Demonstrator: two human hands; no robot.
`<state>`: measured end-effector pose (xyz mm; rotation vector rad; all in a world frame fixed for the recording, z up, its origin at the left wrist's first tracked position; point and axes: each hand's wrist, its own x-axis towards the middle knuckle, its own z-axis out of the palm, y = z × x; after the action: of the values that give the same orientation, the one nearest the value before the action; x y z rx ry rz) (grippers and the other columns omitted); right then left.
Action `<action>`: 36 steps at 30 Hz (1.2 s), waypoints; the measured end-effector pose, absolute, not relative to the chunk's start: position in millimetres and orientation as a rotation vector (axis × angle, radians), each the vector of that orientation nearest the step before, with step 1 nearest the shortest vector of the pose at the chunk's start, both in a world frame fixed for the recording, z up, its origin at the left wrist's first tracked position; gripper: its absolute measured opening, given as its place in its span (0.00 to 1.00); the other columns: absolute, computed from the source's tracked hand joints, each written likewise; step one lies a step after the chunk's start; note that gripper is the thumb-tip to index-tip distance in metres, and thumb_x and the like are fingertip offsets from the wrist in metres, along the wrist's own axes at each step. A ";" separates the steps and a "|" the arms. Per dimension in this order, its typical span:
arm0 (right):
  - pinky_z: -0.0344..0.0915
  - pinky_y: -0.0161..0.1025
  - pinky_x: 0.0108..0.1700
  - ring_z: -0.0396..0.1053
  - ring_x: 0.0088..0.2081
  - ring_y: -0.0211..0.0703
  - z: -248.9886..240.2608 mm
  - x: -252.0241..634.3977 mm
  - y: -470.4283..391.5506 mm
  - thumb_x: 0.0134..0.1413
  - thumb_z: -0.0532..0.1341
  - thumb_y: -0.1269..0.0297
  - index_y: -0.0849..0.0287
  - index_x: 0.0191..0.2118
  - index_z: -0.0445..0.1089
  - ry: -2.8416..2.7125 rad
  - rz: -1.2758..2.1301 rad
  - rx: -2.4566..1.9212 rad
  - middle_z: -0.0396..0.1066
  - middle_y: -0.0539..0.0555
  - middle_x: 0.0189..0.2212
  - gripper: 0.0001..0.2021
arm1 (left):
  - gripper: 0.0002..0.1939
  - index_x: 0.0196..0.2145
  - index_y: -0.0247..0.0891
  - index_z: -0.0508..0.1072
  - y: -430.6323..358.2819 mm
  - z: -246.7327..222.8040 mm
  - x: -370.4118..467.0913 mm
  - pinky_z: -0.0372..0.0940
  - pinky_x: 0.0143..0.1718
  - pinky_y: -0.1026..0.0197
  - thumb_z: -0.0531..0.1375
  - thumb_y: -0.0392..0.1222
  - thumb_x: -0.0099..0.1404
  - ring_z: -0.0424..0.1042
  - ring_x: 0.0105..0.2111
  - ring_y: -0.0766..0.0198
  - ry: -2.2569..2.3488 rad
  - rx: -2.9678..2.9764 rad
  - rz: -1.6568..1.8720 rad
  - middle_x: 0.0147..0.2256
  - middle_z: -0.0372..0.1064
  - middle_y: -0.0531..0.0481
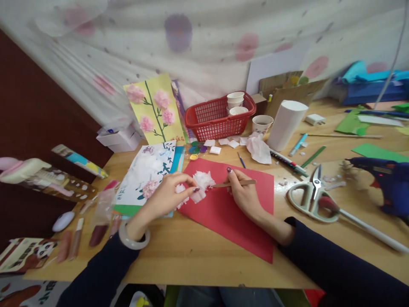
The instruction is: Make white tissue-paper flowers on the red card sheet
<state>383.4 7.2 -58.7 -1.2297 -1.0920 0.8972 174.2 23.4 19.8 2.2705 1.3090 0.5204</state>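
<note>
Two-handed, working over a broad wooden desk (pixel 188 258) and using a red sheet (pixel 223 217) as the ground beneath the fingers. Seeing, left of that sheet, a white card (pixel 134 175) bearing leaves and puffed flowers; seeing, past the sheet's far edge, a red basket (pixel 212 131) with paper cups inside. Leaving a pair of scissors (pixel 316 183) on the desk to the right, well apart from the paper work. Clamping, in the right hand (pixel 246 196), a flat wooden stick (pixel 222 185) between thumb and fingers, and pointing its tip leftward at a white tissue clump (pixel 203 178) near the left end of the red sheet. Bringing thumb and forefinger of the left hand (pixel 168 194) together on a pale pink tissue piece (pixel 198 197), just on the near side of the clump, seeming to pinch only its edge. Judging the stick light and stiff, calling for a hold well back from the tip. Judging the tissue, by contrast, almost weightless, soft and limp, and likely tearing or crushing under a firm squeeze. Favouring a gentle pinch where several layers are overlapping, sparing the loose frilled edges. Noticing, smallest of all, a white frilled scrap (pixel 181 202) beside the left thumb, partly hiding behind the hand.
</note>
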 end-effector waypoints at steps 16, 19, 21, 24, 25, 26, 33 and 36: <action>0.52 0.35 0.26 0.57 0.21 0.36 -59.6 380.6 0.7 0.63 0.53 0.46 0.56 0.22 0.61 -1.281 0.770 -1.212 0.59 0.47 0.17 0.23 | 0.06 0.34 0.44 0.77 47.7 -21.0 210.2 0.52 0.52 0.47 0.59 0.41 0.66 0.72 0.43 0.56 1.435 2.426 0.437 0.36 0.78 0.53; 0.52 0.35 0.26 0.56 0.21 0.36 -60.6 380.0 1.3 0.64 0.52 0.49 0.56 0.22 0.59 -1.340 0.744 -1.227 0.58 0.46 0.18 0.22 | 0.06 0.35 0.44 0.77 48.1 -20.6 209.2 0.54 0.51 0.47 0.58 0.41 0.66 0.72 0.43 0.55 1.425 2.436 0.444 0.36 0.78 0.52; 0.51 0.35 0.26 0.55 0.21 0.37 -61.6 379.8 1.4 0.64 0.52 0.50 0.55 0.23 0.58 -1.369 0.730 -1.236 0.57 0.46 0.18 0.21 | 0.06 0.38 0.43 0.76 45.1 -19.2 205.3 0.56 0.51 0.48 0.58 0.39 0.66 0.72 0.43 0.56 1.416 2.424 0.488 0.38 0.77 0.51; 0.51 0.35 0.27 0.55 0.22 0.37 -63.5 379.5 2.0 0.64 0.52 0.52 0.55 0.23 0.56 -1.404 0.703 -1.248 0.56 0.46 0.18 0.20 | 0.11 0.45 0.42 0.73 33.2 -19.0 193.3 0.58 0.52 0.49 0.59 0.39 0.64 0.71 0.46 0.55 1.462 2.409 0.571 0.43 0.75 0.48; 0.51 0.35 0.27 0.55 0.22 0.37 -64.1 379.4 2.4 0.64 0.51 0.53 0.55 0.23 0.56 -1.422 0.688 -1.259 0.56 0.46 0.18 0.20 | 0.13 0.47 0.42 0.71 27.7 -20.2 188.1 0.58 0.53 0.49 0.60 0.40 0.63 0.70 0.49 0.53 1.493 2.409 0.577 0.46 0.74 0.46; 0.51 0.35 0.27 0.56 0.22 0.37 -64.6 379.3 3.0 0.65 0.51 0.53 0.55 0.23 0.55 -1.444 0.670 -1.273 0.56 0.46 0.18 0.19 | 0.17 0.49 0.43 0.69 22.0 -22.0 182.9 0.57 0.55 0.48 0.62 0.42 0.62 0.68 0.52 0.51 1.525 2.410 0.568 0.49 0.72 0.45; 0.48 0.36 0.26 0.53 0.20 0.37 -60.6 376.5 8.0 0.64 0.49 0.57 0.54 0.24 0.50 -1.567 0.544 -1.405 0.54 0.46 0.17 0.17 | 0.39 0.62 0.44 0.57 0.4 -45.0 161.1 0.46 0.61 0.37 0.68 0.52 0.57 0.52 0.65 0.41 1.651 2.409 0.347 0.63 0.59 0.37; 0.46 0.36 0.25 0.51 0.19 0.37 -55.1 373.6 9.3 0.63 0.49 0.57 0.54 0.23 0.47 -1.598 0.491 -1.428 0.53 0.46 0.16 0.17 | 0.40 0.64 0.45 0.55 1.5 -50.8 159.5 0.44 0.61 0.37 0.66 0.53 0.59 0.49 0.66 0.40 1.625 2.415 0.322 0.64 0.58 0.37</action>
<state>373.6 9.3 -55.1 -1.4276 -1.5981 0.4913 159.5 1.5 -50.8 2.4154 1.6254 0.3224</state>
